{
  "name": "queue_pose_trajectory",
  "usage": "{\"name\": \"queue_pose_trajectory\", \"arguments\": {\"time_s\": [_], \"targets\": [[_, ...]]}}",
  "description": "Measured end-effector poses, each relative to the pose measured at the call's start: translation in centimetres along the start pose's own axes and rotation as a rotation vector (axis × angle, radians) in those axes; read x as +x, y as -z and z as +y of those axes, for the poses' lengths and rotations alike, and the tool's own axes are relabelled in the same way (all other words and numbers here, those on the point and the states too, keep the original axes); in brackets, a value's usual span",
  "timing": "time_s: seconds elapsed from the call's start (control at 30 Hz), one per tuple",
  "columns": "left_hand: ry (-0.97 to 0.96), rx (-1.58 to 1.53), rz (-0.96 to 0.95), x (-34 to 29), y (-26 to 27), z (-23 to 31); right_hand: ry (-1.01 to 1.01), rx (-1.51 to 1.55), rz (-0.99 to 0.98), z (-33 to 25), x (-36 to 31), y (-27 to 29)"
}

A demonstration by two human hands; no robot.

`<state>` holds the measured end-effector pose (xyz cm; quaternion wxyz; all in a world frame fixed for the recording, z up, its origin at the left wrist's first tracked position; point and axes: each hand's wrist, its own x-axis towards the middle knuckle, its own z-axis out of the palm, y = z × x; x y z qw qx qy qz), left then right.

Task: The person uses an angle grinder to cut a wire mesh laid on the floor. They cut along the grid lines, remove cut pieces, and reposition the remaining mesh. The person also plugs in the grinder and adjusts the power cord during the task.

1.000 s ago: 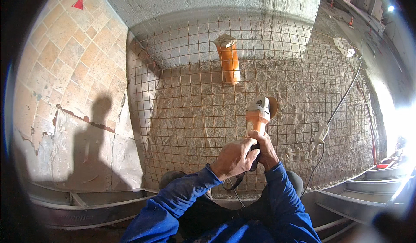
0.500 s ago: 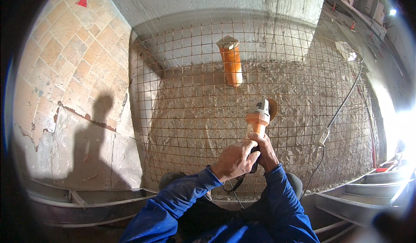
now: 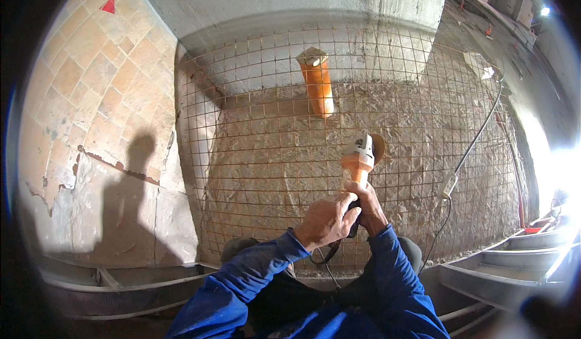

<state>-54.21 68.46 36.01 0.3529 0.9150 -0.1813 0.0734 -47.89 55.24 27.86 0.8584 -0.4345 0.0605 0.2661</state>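
Note:
Both my hands grip an angle grinder [image 3: 357, 162] with an orange body and a pale grey head. Its round tan disc [image 3: 379, 149] stands at the head's right side, over the rusty wire mesh [image 3: 266, 151]; I cannot tell if it touches a wire. My left hand [image 3: 327, 221] is closed on the grinder's rear part from the left. On the other side, my right hand [image 3: 370, 209] wraps round the body, its fingers partly hidden. A dark cord [image 3: 330, 272] hangs below the handle. Beyond the grinder, an orange pipe [image 3: 319, 91] with a covered top stands up through the mesh.
Rough concrete lies under the mesh. A pale cable connector [image 3: 448, 185] and its cord lie on the right. A tiled wall [image 3: 91, 79] rises left, a grey concrete wall [image 3: 290, 6] ahead. Metal framing [image 3: 121, 296] runs near me at both sides.
The view has shifted slightly, so the pipe and walls sit a little further left. Both hands keep the same hold on the grinder, which has barely moved.

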Motion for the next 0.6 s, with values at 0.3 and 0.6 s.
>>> {"name": "queue_pose_trajectory", "arguments": {"time_s": [0.3,0.6], "targets": [[0.037,0.016,-0.058,0.07,0.01,0.21,0.004,0.022,-0.020,0.13,0.01,0.21],[0.046,0.012,-0.055,0.03,-0.08,0.24,-0.025,0.043,-0.041,0.06,0.00,0.26]]}}
